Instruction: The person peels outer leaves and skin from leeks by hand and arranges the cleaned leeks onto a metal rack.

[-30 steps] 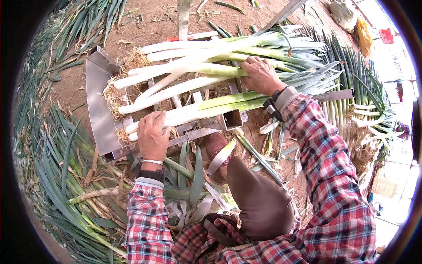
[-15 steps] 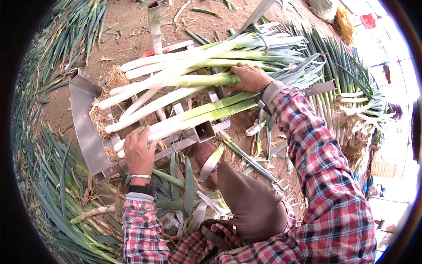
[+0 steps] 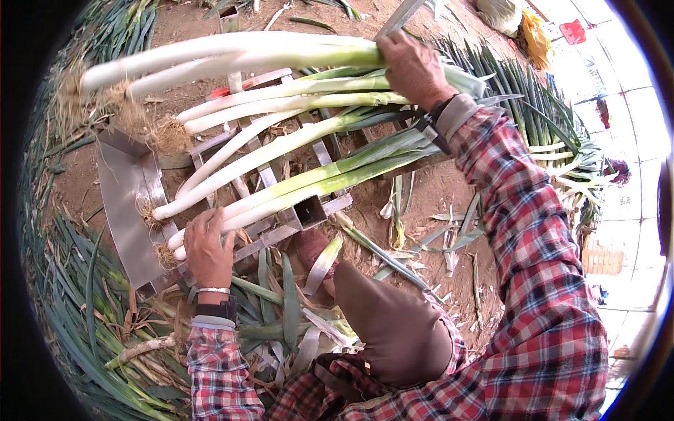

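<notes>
My right hand (image 3: 415, 70) is closed round the green part of a couple of leeks (image 3: 239, 52), raised above the far side of a metal frame (image 3: 307, 212). Their hairy roots swing out to the left, smeared by motion. On the frame lie several more leeks (image 3: 232, 182), white ends to the left and green leaves to the right. At the near left corner my left hand (image 3: 209, 249) is closed over the white ends of the nearest leeks (image 3: 281, 200), its fingertips partly hidden. The roots rest by the frame's sheet-metal end plate (image 3: 130, 217).
A dense row of leeks (image 3: 491, 91) stands on the soil at the right. Heaps of green leaves (image 3: 77, 309) cover the left side. Leaf scraps (image 3: 386, 259) litter the ground near my knee (image 3: 393, 323). A yellow bag (image 3: 536, 38) lies at the far right.
My right hand has moved up and away, lifting a couple of leeks off the pile, their roots shifting left. My left hand stays on the near leeks.
</notes>
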The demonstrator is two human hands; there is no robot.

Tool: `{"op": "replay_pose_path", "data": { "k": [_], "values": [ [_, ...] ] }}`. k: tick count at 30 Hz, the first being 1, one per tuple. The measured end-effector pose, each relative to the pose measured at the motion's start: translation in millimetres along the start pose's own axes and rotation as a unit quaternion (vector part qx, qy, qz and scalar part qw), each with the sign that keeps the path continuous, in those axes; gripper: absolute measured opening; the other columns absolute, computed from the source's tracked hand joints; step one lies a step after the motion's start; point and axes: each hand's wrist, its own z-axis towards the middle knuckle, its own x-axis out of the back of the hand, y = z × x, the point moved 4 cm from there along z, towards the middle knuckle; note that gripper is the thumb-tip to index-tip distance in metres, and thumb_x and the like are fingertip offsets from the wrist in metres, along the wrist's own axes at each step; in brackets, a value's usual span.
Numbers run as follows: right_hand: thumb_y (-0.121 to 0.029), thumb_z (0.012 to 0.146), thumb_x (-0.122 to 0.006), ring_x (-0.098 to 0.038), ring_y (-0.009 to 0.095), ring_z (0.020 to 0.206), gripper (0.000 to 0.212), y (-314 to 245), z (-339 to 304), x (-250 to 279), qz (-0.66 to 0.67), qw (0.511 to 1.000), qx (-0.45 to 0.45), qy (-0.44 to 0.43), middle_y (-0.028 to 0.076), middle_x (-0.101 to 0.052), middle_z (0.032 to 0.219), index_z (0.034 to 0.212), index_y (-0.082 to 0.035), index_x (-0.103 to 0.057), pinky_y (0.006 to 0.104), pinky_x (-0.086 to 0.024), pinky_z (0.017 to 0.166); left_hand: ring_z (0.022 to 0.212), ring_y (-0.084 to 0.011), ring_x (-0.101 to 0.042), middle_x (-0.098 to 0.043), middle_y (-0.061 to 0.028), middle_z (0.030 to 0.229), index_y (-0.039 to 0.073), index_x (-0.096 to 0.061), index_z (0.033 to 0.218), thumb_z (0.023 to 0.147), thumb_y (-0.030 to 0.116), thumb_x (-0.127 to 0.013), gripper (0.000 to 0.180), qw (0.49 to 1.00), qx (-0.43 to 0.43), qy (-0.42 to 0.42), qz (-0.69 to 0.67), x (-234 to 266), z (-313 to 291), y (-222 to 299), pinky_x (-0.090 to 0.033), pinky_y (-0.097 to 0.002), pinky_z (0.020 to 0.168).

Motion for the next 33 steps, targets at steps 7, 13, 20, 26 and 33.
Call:
{"op": "replay_pose_path", "data": {
  "k": [7,13,20,26,33],
  "values": [
    [-0.015,0.083,-0.07,-0.06,0.024,0.074,0.021,2,42,64,-0.064,0.935,0.191,0.292,0.008,-0.058,0.086,0.102,-0.009,-0.063,0.0397,-0.048,0.066,0.115,-0.0281,-0.052,-0.059,-0.0059,0.119,0.009,-0.064,0.12,0.073,0.011,-0.077,0.049,1.0,0.0,-0.013,0.009,-1,0,3,-0.041,-0.0419,0.103],
    [-0.027,0.074,-0.079,-0.054,0.033,0.118,0.046,-36,32,-50,-0.012,0.998,-0.002,-0.063,0.011,-0.06,0.115,0.113,-0.012,-0.061,0.0465,-0.04,0.104,0.115,-0.0277,-0.053,-0.06,-0.0054,0.119,0.009,-0.064,0.12,0.074,0.012,-0.076,0.047,1.0,-0.001,-0.009,-0.001,-3,3,8,-0.04,-0.043,0.105],
    [-0.027,0.091,-0.064,-0.058,0.029,0.103,0.032,-152,-25,-51,0.291,0.917,0.213,-0.17,0.012,-0.059,0.11,0.116,-0.009,-0.058,0.0413,-0.05,0.088,0.115,-0.027,-0.053,-0.06,-0.0052,0.119,0.009,-0.064,0.121,0.073,0.011,-0.077,0.05,1.0,-0.001,-0.01,0.017,1,-3,2,-0.04,-0.0432,0.105],
    [-0.033,0.086,-0.067,-0.052,0.028,0.119,0.045,-150,-44,-81,0.227,0.948,0.16,-0.155,0.007,-0.058,0.118,0.125,-0.014,-0.054,0.0487,-0.04,0.1,0.113,-0.0263,-0.054,-0.06,-0.0048,0.118,0.01,-0.066,0.119,0.072,0.012,-0.078,0.049,1.0,-0.007,0.009,0.012,-2,3,7,-0.042,-0.0417,0.102],
    [-0.031,0.073,-0.078,-0.054,0.027,0.11,0.041,-131,-64,-71,0.259,0.941,0.138,-0.168,0.006,-0.057,0.103,0.105,-0.014,-0.059,0.0441,-0.04,0.093,0.114,-0.0322,-0.053,-0.061,-0.0118,0.117,0.01,-0.061,0.127,0.076,0.018,-0.076,0.054,0.999,-0.025,0.028,-0.024,-6,0,1,-0.041,-0.045,0.101]
  ]
}}
